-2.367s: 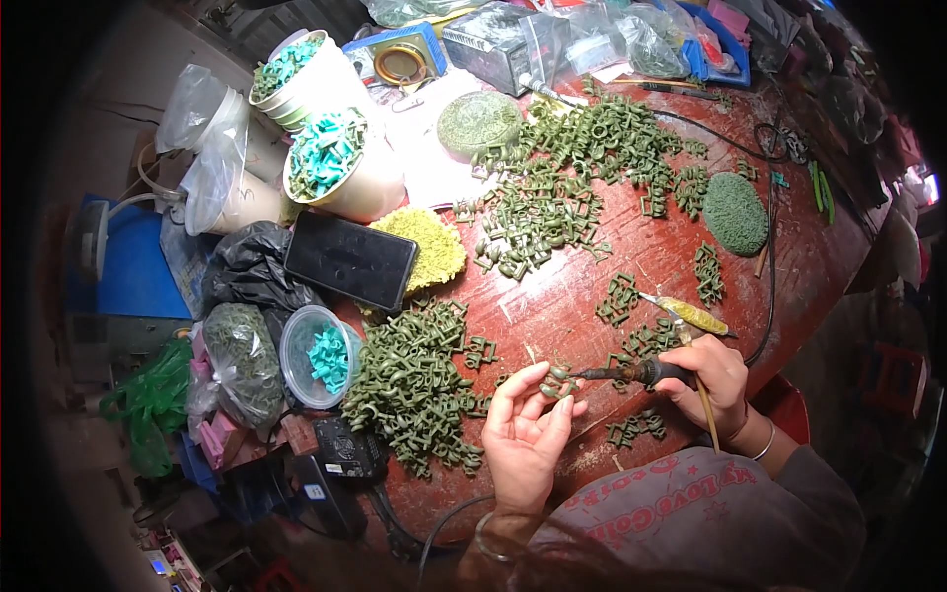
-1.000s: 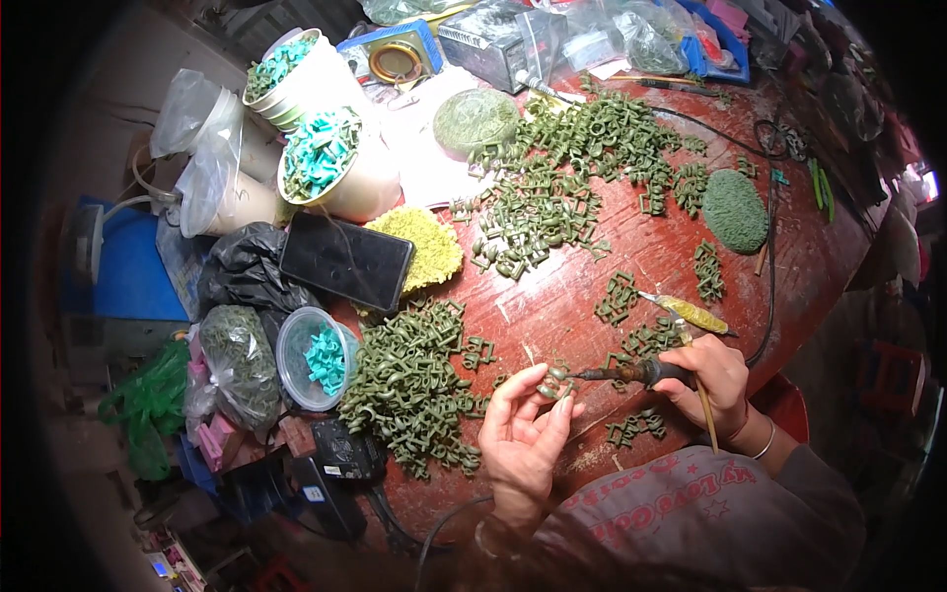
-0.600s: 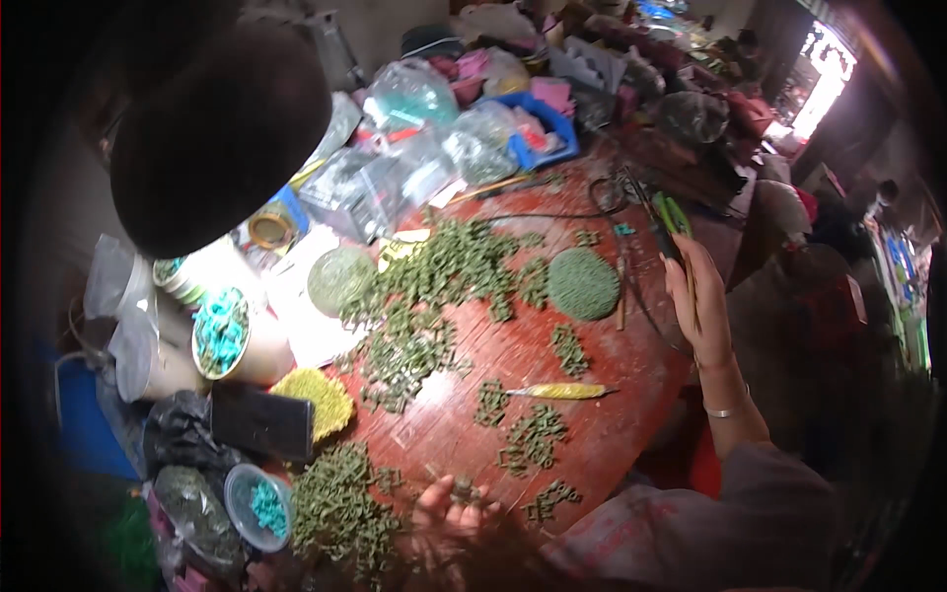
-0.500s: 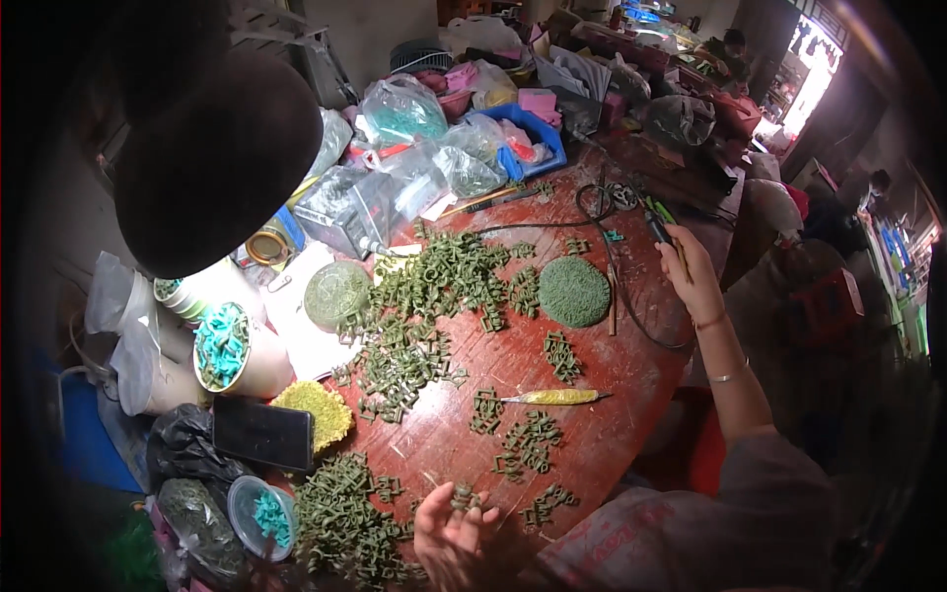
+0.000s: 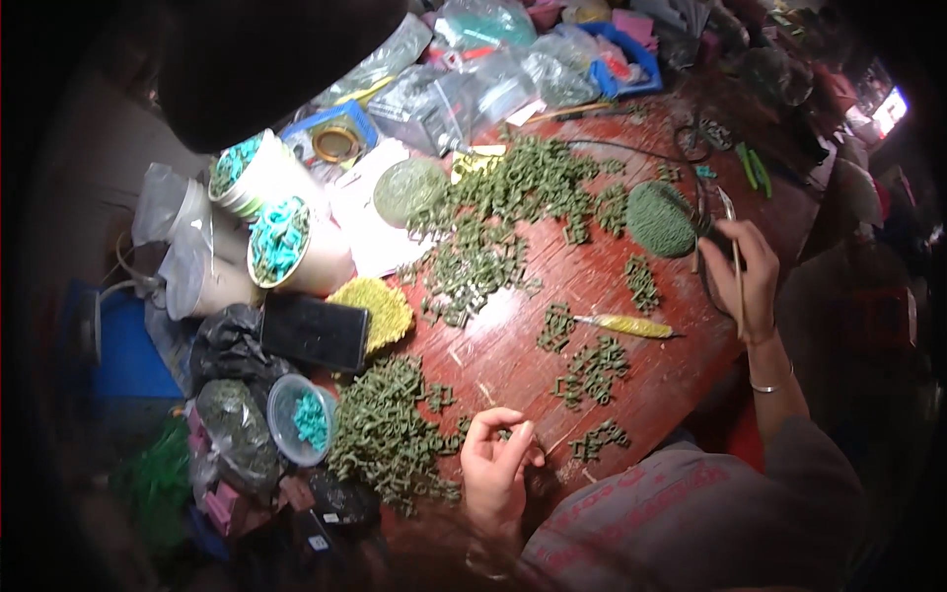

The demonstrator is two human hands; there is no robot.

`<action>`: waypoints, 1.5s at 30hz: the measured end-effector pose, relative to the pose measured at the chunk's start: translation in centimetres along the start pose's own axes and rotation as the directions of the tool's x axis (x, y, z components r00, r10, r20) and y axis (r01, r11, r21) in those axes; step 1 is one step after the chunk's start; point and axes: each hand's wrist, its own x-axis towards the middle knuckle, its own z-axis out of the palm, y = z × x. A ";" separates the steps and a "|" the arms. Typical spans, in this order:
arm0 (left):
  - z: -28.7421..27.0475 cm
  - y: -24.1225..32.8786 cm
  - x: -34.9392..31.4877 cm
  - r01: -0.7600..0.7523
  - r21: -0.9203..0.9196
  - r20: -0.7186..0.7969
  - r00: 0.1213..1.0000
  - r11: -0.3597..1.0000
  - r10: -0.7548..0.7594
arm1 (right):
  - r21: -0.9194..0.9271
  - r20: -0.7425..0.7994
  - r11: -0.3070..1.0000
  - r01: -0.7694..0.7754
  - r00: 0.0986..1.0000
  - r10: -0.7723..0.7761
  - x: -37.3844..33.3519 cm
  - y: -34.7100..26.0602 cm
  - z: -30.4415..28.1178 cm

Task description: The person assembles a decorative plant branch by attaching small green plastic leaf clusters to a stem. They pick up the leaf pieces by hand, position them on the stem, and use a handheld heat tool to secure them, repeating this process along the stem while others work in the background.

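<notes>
My left hand (image 5: 498,459) is low over the near edge of the table, fingers curled and pinched round a small dark-green piece (image 5: 504,434), mostly hidden by the fingers. At the right side, my right hand (image 5: 752,266) is closed on a slim tan stick-like tool (image 5: 738,286) with a pale, shiny tip. It is beside a round, rough green pad (image 5: 661,219). A heap of small green open-frame pieces (image 5: 385,429) lies left of my left hand. More such pieces (image 5: 523,187) spread across the middle. A yellow-handled pointed tool (image 5: 631,326) lies between my hands.
At the left are white tubs (image 5: 316,252) with turquoise scraps, a black phone (image 5: 316,333) on a yellow pad (image 5: 390,306), and a clear bowl (image 5: 288,414). Plastic bags (image 5: 562,69) and a blue tray (image 5: 646,81) crowd the back. Green-handled pliers (image 5: 755,170) lie far right.
My right hand has come nearer, from the dark corded pen to beside the round green pad, now with the tan stick-like tool. My left hand stays pinched. The whole view has shifted.
</notes>
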 end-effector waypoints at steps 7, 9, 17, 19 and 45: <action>1.4 0.0 -0.4 -0.402 0.768 0.297 0.913 0.499 0.280 | 0.271 0.296 0.957 0.104 0.937 -0.186 -3.0 -7.1 -0.9; 1.1 -0.4 -1.0 -0.343 0.830 0.291 0.939 0.440 0.183 | 0.273 0.315 0.957 0.098 0.931 -0.185 -3.7 -7.6 -1.0; 1.2 -0.6 -2.1 -0.409 0.881 0.391 0.912 0.237 0.121 | 0.395 0.395 0.919 -0.010 0.905 -0.160 -5.1 -8.3 -0.1; 1.2 -0.8 -1.8 -0.427 0.885 0.417 0.904 0.187 0.095 | 0.407 0.388 0.913 -0.015 0.908 -0.158 -5.5 -8.2 0.3; -0.6 0.5 0.0 0.067 -0.204 0.024 0.998 0.977 -0.063 | 0.493 0.271 0.861 0.127 0.918 -0.291 -5.9 -8.7 2.6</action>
